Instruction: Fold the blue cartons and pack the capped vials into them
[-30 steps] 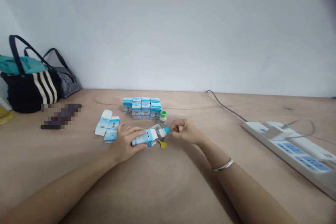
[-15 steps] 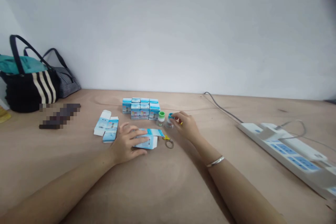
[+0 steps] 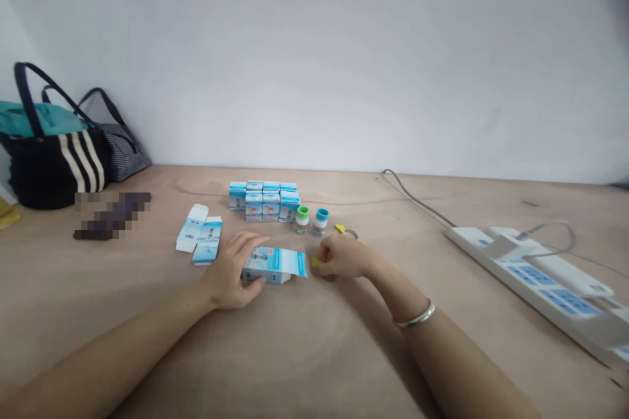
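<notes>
My left hand (image 3: 234,272) grips the left end of a small blue-and-white carton (image 3: 275,260) lying on the table, thumb on the near side and fingers over the far side. Its open flap points right. Just beyond the flap, my right hand (image 3: 341,256) is closed in a pinch on a small yellow piece (image 3: 316,262); the rest of that piece is hidden by the fingers. A similar yellow piece (image 3: 339,228) with a metal ring (image 3: 351,234) lies behind this hand. Two small clear bottles stand side by side, one with a green cap (image 3: 303,213), one with a blue cap (image 3: 322,215).
Several closed blue-and-white boxes (image 3: 263,203) stand grouped at the back. Two more cartons (image 3: 207,242), one with flaps spread, lie at the left. A power strip (image 3: 535,288) with cables occupies the right side. Bags (image 3: 59,163) and a dark pixelated object (image 3: 118,216) are far left.
My right hand has left the blue-capped bottle and come nearer, onto the yellow piece that lay beside the carton. My left hand has shifted to the carton's end, and the carton has turned.
</notes>
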Motion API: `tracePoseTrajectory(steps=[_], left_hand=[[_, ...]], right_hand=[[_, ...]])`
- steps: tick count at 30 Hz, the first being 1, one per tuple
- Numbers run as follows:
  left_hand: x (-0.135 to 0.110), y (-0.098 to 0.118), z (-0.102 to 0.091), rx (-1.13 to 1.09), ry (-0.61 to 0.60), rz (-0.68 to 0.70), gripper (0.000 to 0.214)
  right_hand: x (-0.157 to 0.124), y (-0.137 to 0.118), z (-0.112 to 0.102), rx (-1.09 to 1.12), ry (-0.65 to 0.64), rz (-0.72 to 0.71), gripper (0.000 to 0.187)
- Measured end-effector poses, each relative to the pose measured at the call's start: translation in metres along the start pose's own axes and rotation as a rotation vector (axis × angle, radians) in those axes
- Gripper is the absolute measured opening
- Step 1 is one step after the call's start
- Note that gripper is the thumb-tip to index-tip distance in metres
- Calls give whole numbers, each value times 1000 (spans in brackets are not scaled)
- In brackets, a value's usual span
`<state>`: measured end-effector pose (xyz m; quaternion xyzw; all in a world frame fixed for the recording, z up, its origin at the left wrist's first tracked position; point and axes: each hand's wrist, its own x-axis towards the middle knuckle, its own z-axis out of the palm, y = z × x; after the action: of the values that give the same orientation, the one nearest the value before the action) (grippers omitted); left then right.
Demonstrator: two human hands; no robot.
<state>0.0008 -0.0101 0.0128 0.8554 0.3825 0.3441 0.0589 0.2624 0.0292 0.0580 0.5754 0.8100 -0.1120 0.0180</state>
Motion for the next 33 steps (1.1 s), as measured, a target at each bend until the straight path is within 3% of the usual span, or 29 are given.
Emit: tracePoseTrajectory(steps=[3,7,13,18,20,23,25,27,29,33], left_hand=[[-3,1,-1,-58,-44,-95,68],[-4,0,2,-77,-54,-152,66],[-2,-2,5,-89,-55,-93,57],[0,-13,13,-72,20,49,53],[1,-16,16,-49,44,103,48],[1,-17,18,-5,64,156,43],[2,-17,18,13,72,160,42],[2,-17,18,13,78,150,42],[1,-16,17,0,75,140,42],[0,-14,13,-66,43,119,52]], right_hand=[[-2,6,-8,38,-76,60,15],[-1,21,-22,5,1,221,21],[17,51,-15,-9,340,492,30],[23,56,-9,54,519,520,36],[18,44,-11,136,700,428,32],[3,12,-13,277,902,70,31],[-7,-13,-9,328,813,-259,29],[-12,-34,1,305,629,-524,31],[-12,-46,13,259,510,-612,34],[-5,-49,36,238,452,-563,29]])
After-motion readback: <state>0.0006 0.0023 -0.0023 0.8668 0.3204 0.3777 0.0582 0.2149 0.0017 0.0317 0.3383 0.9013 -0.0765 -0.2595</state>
